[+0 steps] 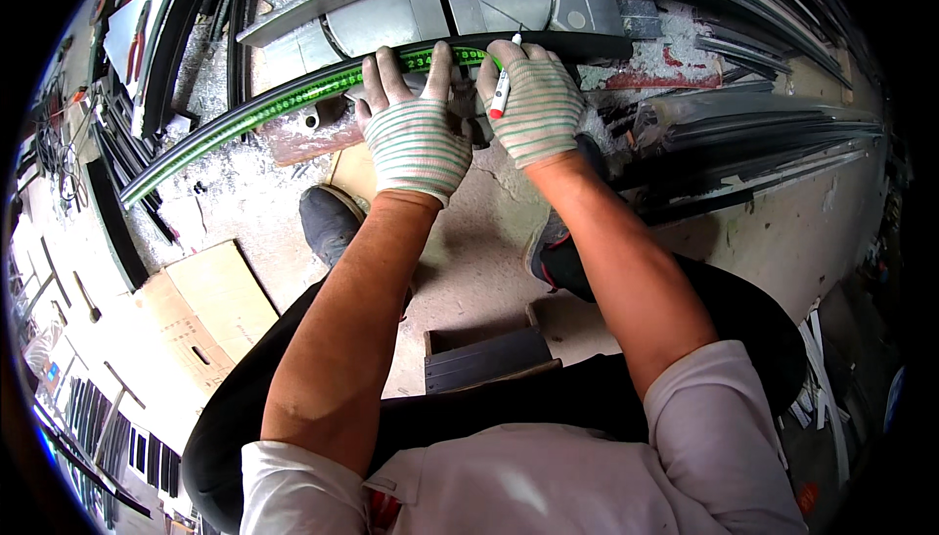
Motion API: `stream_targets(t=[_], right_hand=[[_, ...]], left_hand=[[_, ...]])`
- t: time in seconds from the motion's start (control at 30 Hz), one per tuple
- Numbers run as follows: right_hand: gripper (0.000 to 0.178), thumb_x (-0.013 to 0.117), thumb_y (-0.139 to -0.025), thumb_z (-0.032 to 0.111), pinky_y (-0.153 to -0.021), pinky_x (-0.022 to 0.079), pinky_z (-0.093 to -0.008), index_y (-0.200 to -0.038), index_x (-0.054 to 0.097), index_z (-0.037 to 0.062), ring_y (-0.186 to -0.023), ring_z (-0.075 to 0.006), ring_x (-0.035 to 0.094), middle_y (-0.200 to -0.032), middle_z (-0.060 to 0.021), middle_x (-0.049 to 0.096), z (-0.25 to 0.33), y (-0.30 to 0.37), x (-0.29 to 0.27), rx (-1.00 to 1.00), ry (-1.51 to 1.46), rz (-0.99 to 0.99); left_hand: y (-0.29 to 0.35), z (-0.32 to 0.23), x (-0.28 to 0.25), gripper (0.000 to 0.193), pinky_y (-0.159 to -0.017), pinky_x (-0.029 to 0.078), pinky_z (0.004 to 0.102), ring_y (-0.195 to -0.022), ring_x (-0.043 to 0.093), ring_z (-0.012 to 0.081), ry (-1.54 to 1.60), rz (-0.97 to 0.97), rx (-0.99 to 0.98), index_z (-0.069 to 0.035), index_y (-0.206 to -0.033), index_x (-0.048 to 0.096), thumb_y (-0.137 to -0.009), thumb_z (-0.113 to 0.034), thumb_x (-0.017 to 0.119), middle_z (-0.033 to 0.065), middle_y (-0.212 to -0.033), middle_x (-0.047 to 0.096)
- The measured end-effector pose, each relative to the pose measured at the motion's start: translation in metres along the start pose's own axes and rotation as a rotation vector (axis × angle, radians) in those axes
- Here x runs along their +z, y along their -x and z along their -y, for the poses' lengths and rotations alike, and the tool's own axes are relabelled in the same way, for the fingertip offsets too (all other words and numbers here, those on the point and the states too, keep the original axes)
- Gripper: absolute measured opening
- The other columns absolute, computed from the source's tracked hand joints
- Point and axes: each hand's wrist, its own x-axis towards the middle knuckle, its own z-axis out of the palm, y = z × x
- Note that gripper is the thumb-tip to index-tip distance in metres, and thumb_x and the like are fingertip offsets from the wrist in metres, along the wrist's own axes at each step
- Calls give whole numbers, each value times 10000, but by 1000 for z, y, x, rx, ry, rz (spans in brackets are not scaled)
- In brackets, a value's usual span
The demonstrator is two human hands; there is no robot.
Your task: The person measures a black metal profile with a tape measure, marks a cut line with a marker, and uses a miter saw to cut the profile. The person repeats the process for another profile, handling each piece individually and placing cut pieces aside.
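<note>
The green measuring tape [293, 100] is laid along a long black strip [597, 46], just beyond the fingers; its long axis is run crosswise before the body, from low at the left to higher at the right, bent by the lens. By the left hand [416, 144] the tape is touched from the near side, fingers spread and extended across it; whether anything is pinched by the mostly hidden thumb cannot be told. By the right hand [533, 110], nearer the tape's visible right end, a white and red marker pen [503, 88] is held in a closed grip, steeply across the strip, its upper end close to the strip's edge. The far side is bordered by grey metal blocks [381, 22]; the right is crowded by bundled dark strips [763, 149]. Toward the body, open room is left over the floor [469, 217].
</note>
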Motion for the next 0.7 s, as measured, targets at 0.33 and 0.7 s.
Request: stream_targets(t=[0.33, 0.7], right_hand=[[163, 694, -851, 213, -805, 553, -473, -1001, 692, 148, -910, -338, 670, -930, -121, 681, 1, 29, -16, -138, -149, 139], [271, 652, -897, 186, -851, 549, -466, -1166, 656, 158, -950, -346, 662, -1001, -147, 655, -6, 135, -12, -247, -74, 429]], left_hand=[[30, 14, -32, 857, -1176, 286, 621, -1456, 375, 433, -64, 6, 27, -244, -1596, 367, -807, -233, 703, 249, -1488, 482], [76, 39, -33, 315, -981, 510, 462, -1057, 677, 376, 2, 275, 83, -91, -1120, 733, -867, -262, 659, 178, -1102, 726]])
